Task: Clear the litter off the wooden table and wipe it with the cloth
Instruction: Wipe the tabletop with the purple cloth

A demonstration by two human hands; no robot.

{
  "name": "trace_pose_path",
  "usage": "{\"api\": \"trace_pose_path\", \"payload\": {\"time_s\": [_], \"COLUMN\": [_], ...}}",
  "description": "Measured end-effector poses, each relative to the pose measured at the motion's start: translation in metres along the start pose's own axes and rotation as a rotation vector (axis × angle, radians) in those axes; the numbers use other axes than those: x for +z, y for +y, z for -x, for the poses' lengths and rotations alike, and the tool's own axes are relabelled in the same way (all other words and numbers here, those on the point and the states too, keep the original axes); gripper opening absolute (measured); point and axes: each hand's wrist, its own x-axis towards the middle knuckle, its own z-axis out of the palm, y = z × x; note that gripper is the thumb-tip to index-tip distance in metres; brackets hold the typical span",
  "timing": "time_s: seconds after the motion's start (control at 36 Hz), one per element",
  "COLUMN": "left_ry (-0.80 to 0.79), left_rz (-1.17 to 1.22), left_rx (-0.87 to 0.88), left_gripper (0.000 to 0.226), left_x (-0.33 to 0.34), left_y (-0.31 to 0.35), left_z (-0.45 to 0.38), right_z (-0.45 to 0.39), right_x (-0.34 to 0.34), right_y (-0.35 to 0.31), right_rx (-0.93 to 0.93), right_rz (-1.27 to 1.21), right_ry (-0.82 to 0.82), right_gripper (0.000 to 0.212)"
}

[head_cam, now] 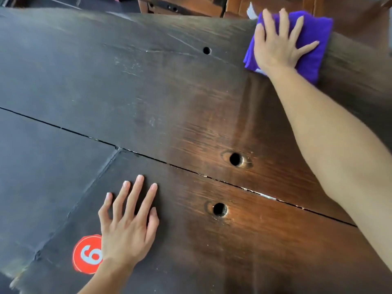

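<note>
The dark wooden table [148, 92] fills the view, with a seam running across it. A folded purple cloth [311, 45] lies at the table's far right edge. My right hand [277, 43] presses flat on the cloth, fingers spread, arm stretched out across the table. My left hand [129, 221] rests flat on the near part of the table, fingers apart, holding nothing. A small white scrap [251, 11] shows just beyond the far edge beside the cloth; I cannot tell what it is.
A round red sticker with a white number [87, 254] sits on the table by my left wrist. Three round holes [235, 159] pierce the tabletop. Brown wooden furniture [191, 6] stands beyond the far edge.
</note>
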Motion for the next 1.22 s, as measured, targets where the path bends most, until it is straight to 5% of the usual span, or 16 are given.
{"api": "trace_pose_path", "payload": {"time_s": [0.39, 0.86, 1.06, 1.22], "left_ry": [-0.085, -0.022, -0.004, -0.028], "left_rz": [0.031, 0.121, 0.119, 0.143], "left_rx": [-0.005, 0.012, 0.004, 0.005], "left_gripper": [0.056, 0.054, 0.053, 0.052], "left_x": [-0.003, -0.002, 0.0, -0.001], "left_y": [0.0, -0.001, -0.004, -0.003], "left_z": [0.003, 0.007, 0.006, 0.007], "right_z": [0.249, 0.685, 0.752, 0.746], "right_x": [0.03, 0.014, 0.007, 0.012], "right_y": [0.003, 0.145, 0.22, 0.17], "right_rx": [-0.131, -0.15, -0.182, -0.31], "right_rz": [0.063, 0.184, 0.311, 0.287], "right_ry": [-0.092, -0.405, -0.479, -0.326], "right_gripper": [0.056, 0.054, 0.054, 0.058]}}
